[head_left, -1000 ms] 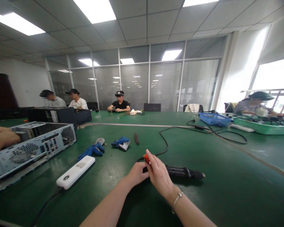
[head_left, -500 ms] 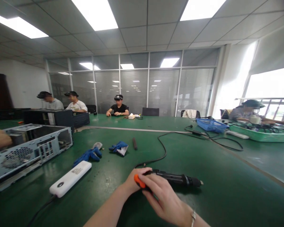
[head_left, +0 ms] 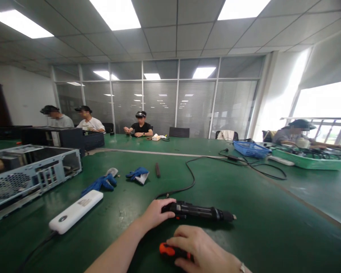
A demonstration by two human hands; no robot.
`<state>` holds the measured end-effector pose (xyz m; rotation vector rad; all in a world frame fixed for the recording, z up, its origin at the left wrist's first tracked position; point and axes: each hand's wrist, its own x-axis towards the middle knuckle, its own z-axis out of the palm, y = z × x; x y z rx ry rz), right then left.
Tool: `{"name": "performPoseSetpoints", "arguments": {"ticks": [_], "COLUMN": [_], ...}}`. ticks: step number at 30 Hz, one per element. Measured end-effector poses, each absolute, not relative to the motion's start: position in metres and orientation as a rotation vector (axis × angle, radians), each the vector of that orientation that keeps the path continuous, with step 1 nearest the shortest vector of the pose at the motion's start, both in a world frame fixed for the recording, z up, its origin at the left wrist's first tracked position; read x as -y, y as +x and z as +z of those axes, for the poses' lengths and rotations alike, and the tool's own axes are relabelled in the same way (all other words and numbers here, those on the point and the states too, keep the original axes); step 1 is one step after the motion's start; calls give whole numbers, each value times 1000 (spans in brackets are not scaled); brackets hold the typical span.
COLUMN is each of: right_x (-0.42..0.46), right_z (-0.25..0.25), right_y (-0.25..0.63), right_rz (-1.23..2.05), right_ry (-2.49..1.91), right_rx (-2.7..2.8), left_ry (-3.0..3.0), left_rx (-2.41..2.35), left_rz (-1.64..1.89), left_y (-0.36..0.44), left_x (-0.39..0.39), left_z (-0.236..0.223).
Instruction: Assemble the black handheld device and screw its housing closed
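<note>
A black electric screwdriver (head_left: 200, 211) lies on the green table (head_left: 261, 235), its bit end to the right and its cord leaving the rear end. My left hand (head_left: 155, 215) grips that rear end between thumb and fingers. Closer to me, my right hand (head_left: 200, 242) curls from above over an orange-and-black handle (head_left: 167, 249), which looks like a hand screwdriver's. The rest of that tool is hidden under my palm. The two hands are apart.
On the left are a white power strip (head_left: 76, 212), blue gloves (head_left: 102, 183), and an open computer case (head_left: 36, 172) with another person's arm over it. A dark bar (head_left: 157, 170) lies farther back. Blue (head_left: 251, 150) and green baskets (head_left: 315, 161) stand right; several people sit around.
My right hand has moved toward me with the orange-and-black tool, away from my left hand. The left hand now shows clearly on the electric screwdriver's rear end. The view has shifted slightly.
</note>
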<state>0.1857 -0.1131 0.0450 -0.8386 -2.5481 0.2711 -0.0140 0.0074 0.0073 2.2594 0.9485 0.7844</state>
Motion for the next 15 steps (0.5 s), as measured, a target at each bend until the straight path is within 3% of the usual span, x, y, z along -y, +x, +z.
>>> {"name": "performPoseSetpoints", "arguments": {"ticks": [9,15], "right_x": [71,48], "right_z": [40,19], "right_y": [235,265], "right_rz": [64,42], "right_ry": [-1182,-1259], "right_rx": [2038,2222], "left_ry": [2284,2333], "left_rx": [-963,-988], "left_rz": [741,729], "left_y": [-11,-13], "left_x": [-3,1], "left_z": [17,16]}}
